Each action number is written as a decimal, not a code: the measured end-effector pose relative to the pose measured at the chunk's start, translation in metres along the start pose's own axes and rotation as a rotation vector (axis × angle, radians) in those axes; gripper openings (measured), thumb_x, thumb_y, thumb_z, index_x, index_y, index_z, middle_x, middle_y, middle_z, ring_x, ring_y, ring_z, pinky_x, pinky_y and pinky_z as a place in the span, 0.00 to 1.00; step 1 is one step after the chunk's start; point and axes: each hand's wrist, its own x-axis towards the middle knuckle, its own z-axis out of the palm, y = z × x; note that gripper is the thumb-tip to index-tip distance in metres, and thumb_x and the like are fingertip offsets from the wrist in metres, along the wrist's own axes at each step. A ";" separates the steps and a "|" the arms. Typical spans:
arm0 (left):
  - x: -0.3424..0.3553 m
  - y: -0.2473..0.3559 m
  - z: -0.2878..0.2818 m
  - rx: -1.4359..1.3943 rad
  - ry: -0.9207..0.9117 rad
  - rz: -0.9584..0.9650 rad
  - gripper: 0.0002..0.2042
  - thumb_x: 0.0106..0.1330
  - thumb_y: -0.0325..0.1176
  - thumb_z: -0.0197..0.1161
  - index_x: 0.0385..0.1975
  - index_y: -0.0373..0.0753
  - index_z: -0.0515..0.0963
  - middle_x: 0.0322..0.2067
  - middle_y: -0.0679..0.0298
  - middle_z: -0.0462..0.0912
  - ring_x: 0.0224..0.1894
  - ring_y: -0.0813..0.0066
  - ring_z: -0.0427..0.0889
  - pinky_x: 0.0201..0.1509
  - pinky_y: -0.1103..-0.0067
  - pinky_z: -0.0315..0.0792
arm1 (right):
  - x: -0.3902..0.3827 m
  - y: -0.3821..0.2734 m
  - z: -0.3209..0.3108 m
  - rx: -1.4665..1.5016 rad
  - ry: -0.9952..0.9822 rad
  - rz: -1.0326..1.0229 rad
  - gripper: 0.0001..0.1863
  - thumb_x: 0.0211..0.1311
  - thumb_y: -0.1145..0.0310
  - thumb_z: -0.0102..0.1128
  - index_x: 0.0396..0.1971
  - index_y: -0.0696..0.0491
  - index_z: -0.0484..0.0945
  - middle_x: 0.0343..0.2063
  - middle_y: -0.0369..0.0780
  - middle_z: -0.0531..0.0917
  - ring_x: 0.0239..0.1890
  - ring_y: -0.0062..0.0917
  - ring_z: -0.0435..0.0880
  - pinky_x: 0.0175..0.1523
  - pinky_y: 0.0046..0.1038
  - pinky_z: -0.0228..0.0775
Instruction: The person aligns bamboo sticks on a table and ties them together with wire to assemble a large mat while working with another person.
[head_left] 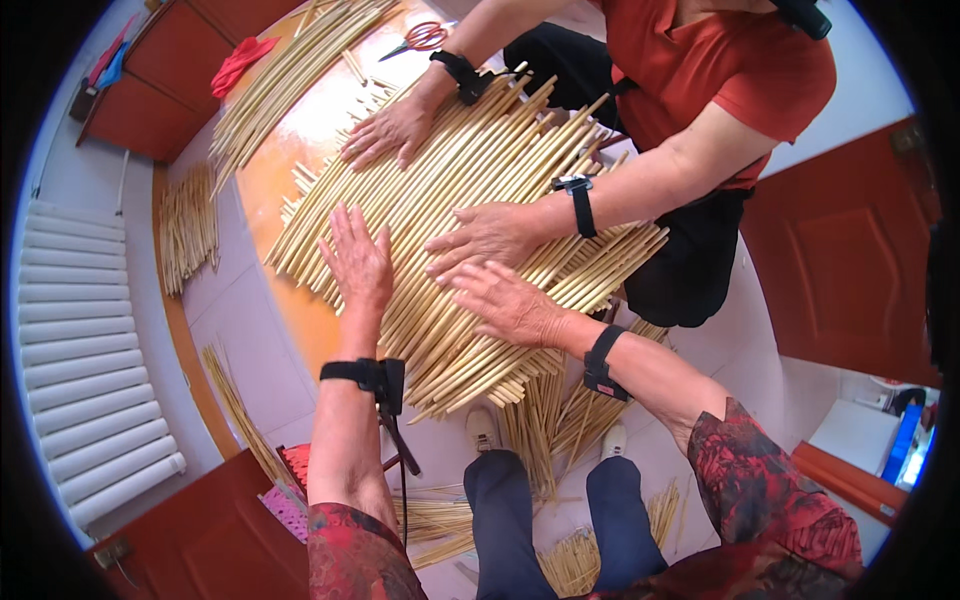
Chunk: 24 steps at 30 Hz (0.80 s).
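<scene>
A broad mat of straw-coloured stalks (445,335), laid side by side on a slant with crossing stalks showing at the edges, covers much of an orange-topped table (300,310). My left hand (358,262) lies on its left part, fingers spread. On the right part rests my right hand (510,305), palm down with the fingers stretched out. Opposite me, a person in a red top has one hand (390,130) flat on the far left of the mat. That person's other hand (485,238) lies just beyond my right fingertips.
Scissors with red handles (420,38) and a pile of long stalks (290,80) lie on the table's far side. More stalks (535,430) are under the mat's near edge by my feet. A stalk bundle (187,230) stands near the left wall, beyond a white radiator (95,350).
</scene>
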 end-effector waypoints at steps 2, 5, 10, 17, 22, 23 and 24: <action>0.026 -0.001 0.006 0.029 -0.020 0.011 0.27 0.62 0.47 0.43 0.57 0.36 0.55 0.61 0.55 0.48 0.65 0.61 0.43 0.63 0.58 0.36 | 0.004 -0.007 0.002 0.056 -0.002 -0.056 0.28 0.51 0.57 0.53 0.52 0.53 0.63 0.54 0.42 0.62 0.61 0.33 0.53 0.64 0.38 0.42; 0.051 -0.001 0.017 0.043 -0.059 0.008 0.28 0.63 0.50 0.40 0.58 0.37 0.54 0.62 0.56 0.47 0.65 0.64 0.42 0.64 0.59 0.35 | 0.008 -0.012 0.014 0.072 -0.028 -0.161 0.30 0.52 0.55 0.53 0.54 0.52 0.61 0.56 0.42 0.60 0.61 0.33 0.52 0.64 0.38 0.41; 0.060 0.011 0.035 0.037 -0.183 0.023 0.29 0.63 0.50 0.39 0.59 0.38 0.51 0.63 0.57 0.45 0.65 0.63 0.41 0.64 0.59 0.33 | 0.024 0.010 0.013 0.051 0.022 0.011 0.33 0.52 0.52 0.53 0.56 0.51 0.57 0.57 0.42 0.56 0.62 0.34 0.50 0.65 0.38 0.40; 0.054 0.005 0.054 0.072 -0.133 0.033 0.30 0.63 0.50 0.38 0.60 0.38 0.49 0.63 0.58 0.45 0.65 0.64 0.40 0.64 0.60 0.31 | 0.022 0.038 0.017 -0.081 0.045 0.251 0.35 0.54 0.46 0.46 0.57 0.53 0.55 0.59 0.42 0.54 0.63 0.34 0.46 0.65 0.40 0.33; 0.055 -0.002 0.062 0.098 -0.109 0.033 0.30 0.63 0.51 0.39 0.60 0.38 0.50 0.62 0.57 0.47 0.65 0.63 0.41 0.64 0.59 0.33 | 0.016 0.035 0.024 -0.036 0.006 0.258 0.35 0.56 0.44 0.41 0.55 0.56 0.58 0.59 0.44 0.55 0.64 0.35 0.45 0.66 0.39 0.29; 0.055 -0.002 0.063 0.105 -0.094 0.038 0.30 0.63 0.51 0.39 0.60 0.38 0.51 0.62 0.56 0.47 0.65 0.62 0.42 0.63 0.59 0.34 | 0.014 0.036 0.024 -0.039 0.013 0.243 0.35 0.56 0.44 0.40 0.56 0.56 0.58 0.59 0.44 0.55 0.64 0.35 0.45 0.66 0.39 0.29; 0.054 -0.003 0.062 0.121 -0.080 0.042 0.29 0.63 0.50 0.39 0.60 0.38 0.51 0.62 0.56 0.49 0.65 0.62 0.43 0.63 0.58 0.35 | 0.014 0.035 0.024 -0.051 0.019 0.229 0.35 0.56 0.43 0.38 0.56 0.56 0.58 0.59 0.44 0.54 0.64 0.35 0.45 0.66 0.39 0.28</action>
